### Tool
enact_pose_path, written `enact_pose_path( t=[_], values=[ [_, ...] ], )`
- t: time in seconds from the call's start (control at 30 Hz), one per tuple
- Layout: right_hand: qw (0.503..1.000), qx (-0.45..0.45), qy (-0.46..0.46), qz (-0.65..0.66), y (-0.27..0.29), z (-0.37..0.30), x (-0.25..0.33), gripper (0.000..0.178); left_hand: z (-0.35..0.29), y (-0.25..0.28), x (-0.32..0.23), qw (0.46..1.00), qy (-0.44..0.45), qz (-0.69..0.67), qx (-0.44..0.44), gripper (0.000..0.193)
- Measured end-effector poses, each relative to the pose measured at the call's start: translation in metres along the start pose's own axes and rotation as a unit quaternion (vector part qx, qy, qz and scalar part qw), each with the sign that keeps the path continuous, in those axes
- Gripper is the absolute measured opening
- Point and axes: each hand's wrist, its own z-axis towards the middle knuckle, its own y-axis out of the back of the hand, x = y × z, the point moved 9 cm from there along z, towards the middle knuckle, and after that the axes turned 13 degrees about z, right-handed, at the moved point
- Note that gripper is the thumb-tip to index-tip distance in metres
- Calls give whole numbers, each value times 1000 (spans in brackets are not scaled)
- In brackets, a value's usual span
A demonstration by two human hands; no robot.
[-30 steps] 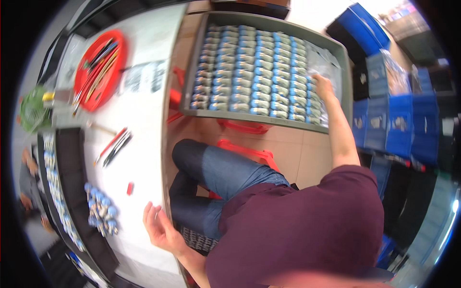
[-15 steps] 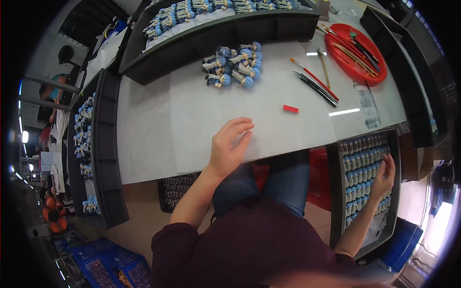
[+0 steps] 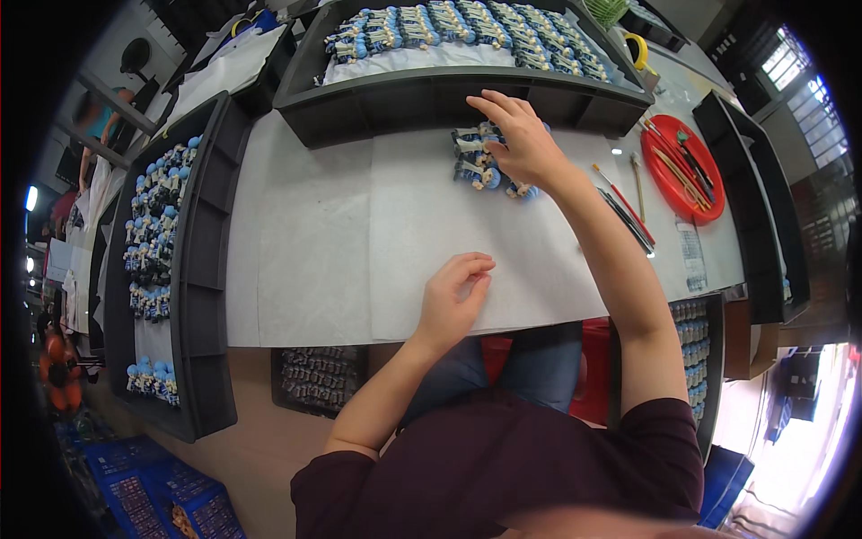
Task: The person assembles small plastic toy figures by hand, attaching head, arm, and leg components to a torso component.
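My right hand [image 3: 521,139] reaches over a small group of blue-haired figurines [image 3: 485,175] on the white sheet, thumb and fingers apart. It covers part of the group; whether it touches any figurine I cannot tell. My left hand [image 3: 456,301] hovers over the near part of the sheet [image 3: 422,225], loosely curved, a gap between thumb and fingers and nothing visible in it.
A dark tray [image 3: 467,94] of figurine rows lies at the back, another dark tray [image 3: 202,269] at the left. Loose brushes [image 3: 627,202] lie beside a red dish [image 3: 660,180] of tools. More figurines fill a tray [image 3: 716,359] below the table's right edge.
My right hand has moved from the lower right tray up and left to the figurine group. The view has shifted; my left hand keeps much the same pose. My right forearm now hides the small red block.
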Motion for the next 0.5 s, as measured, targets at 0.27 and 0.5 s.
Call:
enact_pose_path(
  t=[0.27,0.5],
  values=[
    [976,-77,-89,181,40,-19,24,30,-4,4,9,998,13,-50,21,23],
    [648,-118,-405,634,-22,-151,33,31,13,6,7,941,121,-302,-95,39]
  ],
)
